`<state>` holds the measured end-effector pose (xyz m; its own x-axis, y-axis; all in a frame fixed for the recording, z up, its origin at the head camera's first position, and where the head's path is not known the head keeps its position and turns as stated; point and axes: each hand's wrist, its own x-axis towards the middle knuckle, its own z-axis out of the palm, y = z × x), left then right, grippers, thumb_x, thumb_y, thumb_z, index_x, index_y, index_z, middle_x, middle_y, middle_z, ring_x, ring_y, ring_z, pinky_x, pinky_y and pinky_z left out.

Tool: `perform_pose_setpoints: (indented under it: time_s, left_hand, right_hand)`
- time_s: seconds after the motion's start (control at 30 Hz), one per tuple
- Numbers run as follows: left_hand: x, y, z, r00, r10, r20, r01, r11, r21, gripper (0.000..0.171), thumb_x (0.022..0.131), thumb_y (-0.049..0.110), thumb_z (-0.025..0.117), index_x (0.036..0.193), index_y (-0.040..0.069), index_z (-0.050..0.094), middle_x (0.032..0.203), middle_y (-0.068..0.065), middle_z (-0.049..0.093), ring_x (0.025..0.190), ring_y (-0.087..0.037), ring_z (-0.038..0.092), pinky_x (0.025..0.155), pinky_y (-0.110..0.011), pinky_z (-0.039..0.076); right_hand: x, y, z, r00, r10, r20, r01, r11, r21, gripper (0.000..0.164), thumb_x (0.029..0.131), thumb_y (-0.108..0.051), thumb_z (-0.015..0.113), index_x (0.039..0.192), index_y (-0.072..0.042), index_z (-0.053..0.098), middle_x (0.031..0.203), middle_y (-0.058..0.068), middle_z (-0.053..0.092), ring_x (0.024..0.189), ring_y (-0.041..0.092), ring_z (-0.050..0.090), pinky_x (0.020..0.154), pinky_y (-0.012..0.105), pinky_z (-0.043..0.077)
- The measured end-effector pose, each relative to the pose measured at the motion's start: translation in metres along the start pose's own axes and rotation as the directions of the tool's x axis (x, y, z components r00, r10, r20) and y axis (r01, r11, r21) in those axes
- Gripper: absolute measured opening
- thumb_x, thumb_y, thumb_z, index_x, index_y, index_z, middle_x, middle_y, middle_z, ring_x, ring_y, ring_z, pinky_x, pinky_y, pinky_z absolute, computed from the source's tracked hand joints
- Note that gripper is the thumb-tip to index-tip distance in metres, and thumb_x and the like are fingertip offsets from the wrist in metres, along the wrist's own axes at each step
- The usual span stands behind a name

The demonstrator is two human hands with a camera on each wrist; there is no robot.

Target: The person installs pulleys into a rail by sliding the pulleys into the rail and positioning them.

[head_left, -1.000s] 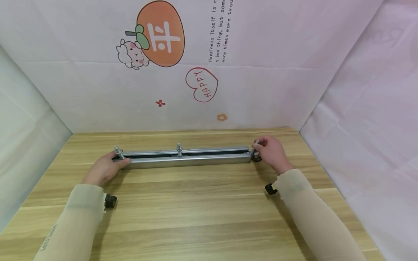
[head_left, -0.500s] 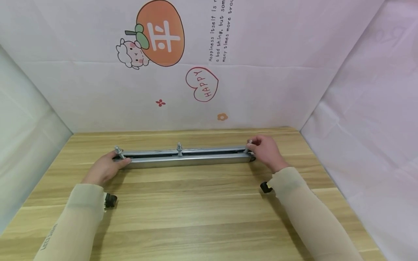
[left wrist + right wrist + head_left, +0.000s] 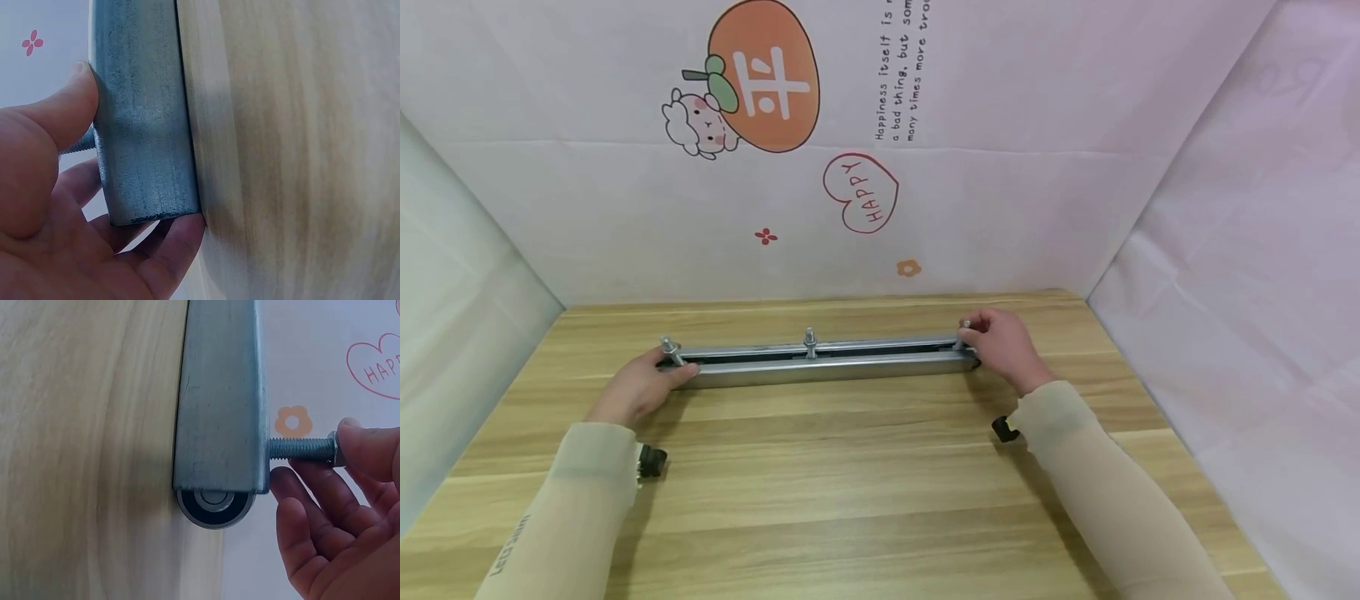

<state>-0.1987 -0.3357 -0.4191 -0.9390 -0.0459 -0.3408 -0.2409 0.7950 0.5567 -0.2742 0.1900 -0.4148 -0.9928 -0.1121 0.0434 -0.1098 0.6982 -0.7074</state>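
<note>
A long silver metal channel rail with a slot along its top lies on the wooden table. My left hand grips its left end, thumb on the upper edge and fingers around the end in the left wrist view. A bolt rises from the slot beside that thumb, and another bolt stands near the middle. At the right end my right hand pinches the nut end of a third threaded bolt. Below it, a roller wheel pokes partly out of the rail's end; the rest is hidden inside.
The wooden table extends in front of the rail. Behind it rises a white printed cloth backdrop, with white cloth sides at left and right. A small black camera sits at the left cuff.
My right hand has moved left with the bolt, and its roller has slid into the rail's right end. My left hand has kept its hold on the left end.
</note>
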Motion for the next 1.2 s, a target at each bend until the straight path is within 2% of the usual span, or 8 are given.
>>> perform_pose_setpoints:
  time_s: [0.2,0.4,0.67,1.2]
  left_hand:
    - [0.0,0.0,-0.001,1.0,-0.007,0.006,0.007,1.0,-0.006,0.11,0.092,0.075,0.042,0.155,-0.006,0.002,0.153,-0.04,0.009,0.136,-0.062,0.01,0.104,-0.073,0.02]
    - [0.0,-0.001,0.0,1.0,-0.011,0.009,0.011,1.0,-0.008,0.111,0.091,0.076,0.042,0.155,-0.007,0.002,0.153,-0.041,0.009,0.136,-0.063,0.01,0.104,-0.073,0.019]
    - [-0.001,-0.001,0.001,1.0,-0.009,0.003,0.009,1.0,-0.012,0.104,0.096,0.069,0.043,0.155,-0.006,0.002,0.153,-0.041,0.009,0.136,-0.063,0.01,0.104,-0.073,0.019]
    - [-0.001,0.0,-0.001,1.0,-0.005,0.006,0.005,1.0,-0.011,0.107,0.095,0.071,0.043,0.155,-0.007,0.003,0.153,-0.041,0.009,0.136,-0.063,0.01,0.105,-0.073,0.019]
  right_hand:
    - [0.002,-0.008,0.005,0.999,-0.013,0.037,0.013,1.0,-0.003,0.017,0.099,-0.024,0.065,0.108,-0.01,0.068,0.106,0.008,0.065,0.096,0.026,0.057,0.082,0.042,0.047]
    - [0.0,-0.014,0.005,0.998,-0.008,0.057,0.007,1.0,0.008,0.017,0.099,-0.024,0.065,0.108,-0.011,0.068,0.107,0.008,0.065,0.097,0.027,0.056,0.083,0.043,0.047]
    - [0.0,-0.014,0.007,0.999,0.006,0.052,-0.006,1.0,0.016,0.014,0.099,-0.023,0.066,0.106,-0.012,0.068,0.106,0.006,0.064,0.096,0.026,0.056,0.084,0.042,0.047]
    - [0.001,-0.013,0.008,0.999,0.002,0.039,-0.002,1.0,0.012,0.014,0.098,-0.023,0.066,0.106,-0.011,0.067,0.105,0.006,0.065,0.096,0.026,0.056,0.084,0.042,0.047]
